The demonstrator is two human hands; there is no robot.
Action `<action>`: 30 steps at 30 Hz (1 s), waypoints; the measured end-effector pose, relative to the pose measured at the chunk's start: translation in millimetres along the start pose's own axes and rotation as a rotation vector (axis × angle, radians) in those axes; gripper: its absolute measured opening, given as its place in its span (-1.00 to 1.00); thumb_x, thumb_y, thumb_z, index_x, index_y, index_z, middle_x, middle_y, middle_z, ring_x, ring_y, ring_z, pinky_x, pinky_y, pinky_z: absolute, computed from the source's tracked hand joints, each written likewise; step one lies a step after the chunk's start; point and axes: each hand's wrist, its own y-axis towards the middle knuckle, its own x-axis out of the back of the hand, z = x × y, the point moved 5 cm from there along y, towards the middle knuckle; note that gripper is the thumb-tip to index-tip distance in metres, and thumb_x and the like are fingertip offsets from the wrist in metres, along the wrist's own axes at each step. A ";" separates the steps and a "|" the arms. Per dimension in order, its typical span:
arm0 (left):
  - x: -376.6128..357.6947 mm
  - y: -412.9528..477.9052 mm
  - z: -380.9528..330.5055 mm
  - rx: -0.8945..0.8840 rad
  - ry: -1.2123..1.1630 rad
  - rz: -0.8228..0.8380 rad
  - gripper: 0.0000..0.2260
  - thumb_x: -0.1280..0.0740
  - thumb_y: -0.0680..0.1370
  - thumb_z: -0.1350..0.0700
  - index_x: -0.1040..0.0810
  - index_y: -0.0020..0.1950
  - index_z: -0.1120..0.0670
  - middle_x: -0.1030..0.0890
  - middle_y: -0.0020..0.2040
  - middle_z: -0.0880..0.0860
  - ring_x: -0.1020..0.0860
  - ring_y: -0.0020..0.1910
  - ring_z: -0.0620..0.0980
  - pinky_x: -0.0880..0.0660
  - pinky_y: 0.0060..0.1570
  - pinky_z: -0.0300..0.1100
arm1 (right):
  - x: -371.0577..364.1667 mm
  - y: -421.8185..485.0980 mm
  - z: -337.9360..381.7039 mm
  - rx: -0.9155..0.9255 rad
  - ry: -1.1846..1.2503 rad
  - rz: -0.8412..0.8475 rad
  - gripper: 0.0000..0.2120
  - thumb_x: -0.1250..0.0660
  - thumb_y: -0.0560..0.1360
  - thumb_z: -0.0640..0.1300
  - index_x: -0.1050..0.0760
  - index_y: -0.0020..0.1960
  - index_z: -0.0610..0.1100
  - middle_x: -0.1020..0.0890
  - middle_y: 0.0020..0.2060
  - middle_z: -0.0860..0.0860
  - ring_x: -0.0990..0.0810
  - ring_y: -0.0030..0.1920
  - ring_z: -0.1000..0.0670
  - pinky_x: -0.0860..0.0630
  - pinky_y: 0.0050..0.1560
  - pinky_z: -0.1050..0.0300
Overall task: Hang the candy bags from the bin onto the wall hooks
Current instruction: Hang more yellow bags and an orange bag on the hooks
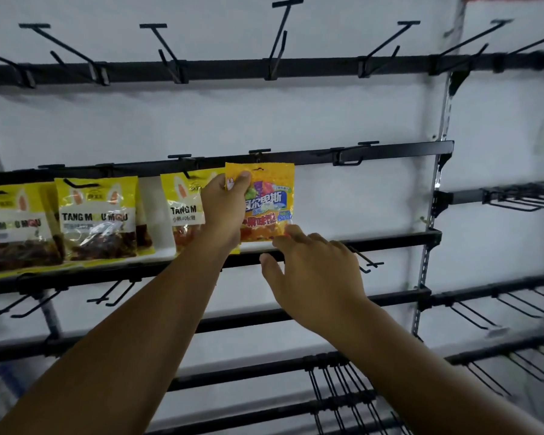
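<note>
A yellow-orange candy bag (266, 202) hangs just below a black hook (259, 151) on the middle rail. My left hand (225, 205) pinches the bag's upper left edge between thumb and fingers. Lower down, my right hand (311, 271) reaches in with straight, spread fingers, whose tips touch the bag's bottom right corner. Whether the bag's hole sits on the hook I cannot tell. To the left hang yellow TANG MOU MOU bags (96, 216), one of them (182, 205) partly behind my left hand. The bin is out of view.
Bare black hooks stick out of the top rail (233, 65), to the right of the bag (349, 153) and from the lower rails (368, 263). A slotted metal upright (437, 189) ends this panel; further wire hooks (522, 199) follow on the right.
</note>
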 end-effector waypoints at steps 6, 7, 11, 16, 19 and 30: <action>-3.3 6.3 0.1 0.009 -0.023 -0.021 -0.77 -0.40 0.54 -0.02 -0.48 -0.21 0.08 -0.63 -0.06 0.28 -0.66 -0.07 0.24 -0.59 -0.06 0.17 | -5.6 5.2 5.3 0.016 0.001 -0.023 -0.59 -0.03 0.59 0.16 -0.52 0.17 -0.02 -0.58 0.18 0.04 -0.60 -0.03 -0.06 -0.32 -0.18 0.08; -3.9 7.9 1.1 0.008 -0.040 -0.016 -0.77 -0.40 0.54 0.00 -0.49 -0.21 0.09 -0.63 -0.09 0.27 -0.67 -0.08 0.23 -0.59 -0.08 0.15 | -6.3 7.5 6.2 0.010 0.006 -0.030 -0.59 -0.03 0.58 0.16 -0.53 0.17 -0.02 -0.59 0.18 0.05 -0.61 -0.03 -0.07 -0.35 -0.17 0.08; -5.9 8.9 10.3 0.019 -0.124 0.021 -0.74 -0.40 0.54 0.06 -0.51 -0.08 0.27 -0.59 -0.16 0.20 -0.67 -0.13 0.25 -0.58 -0.14 0.12 | -10.7 15.6 14.9 -0.015 0.015 -0.065 -0.60 -0.07 0.54 0.15 -0.57 0.13 -0.02 -0.64 0.09 0.05 -0.64 -0.08 -0.04 -0.43 -0.18 0.11; -7.1 14.3 6.7 -0.062 -0.180 0.061 -0.62 -0.44 0.49 -0.06 -0.43 -0.21 0.24 -0.50 -0.25 0.17 -0.57 -0.26 0.18 -0.56 -0.27 0.16 | -15.9 26.0 26.4 -0.034 -0.007 -0.064 -0.62 -0.09 0.53 0.15 -0.58 0.12 0.01 -0.64 0.06 0.07 -0.64 -0.06 -0.04 -0.45 -0.19 0.12; -5.2 22.5 4.2 -0.110 -0.216 0.075 -0.56 -0.44 0.43 -0.09 -0.44 -0.21 0.30 -0.47 -0.26 0.16 -0.47 -0.28 0.11 -0.49 -0.26 0.09 | -17.1 29.8 31.9 -0.050 -0.013 -0.062 -0.62 -0.08 0.53 0.16 -0.57 0.16 0.05 -0.64 0.08 0.09 -0.65 -0.04 -0.03 -0.46 -0.17 0.13; -10.8 36.4 13.6 -0.147 -0.164 0.111 -0.64 -0.40 0.51 0.07 -0.33 -0.41 0.03 -0.35 -0.51 -0.08 -0.36 -0.47 -0.04 -0.30 -0.36 -0.12 | -26.1 37.4 40.0 -0.122 -0.087 -0.023 -0.63 -0.08 0.60 0.16 -0.46 0.28 0.04 -0.56 0.22 0.10 -0.58 0.14 -0.01 -0.47 -0.03 0.09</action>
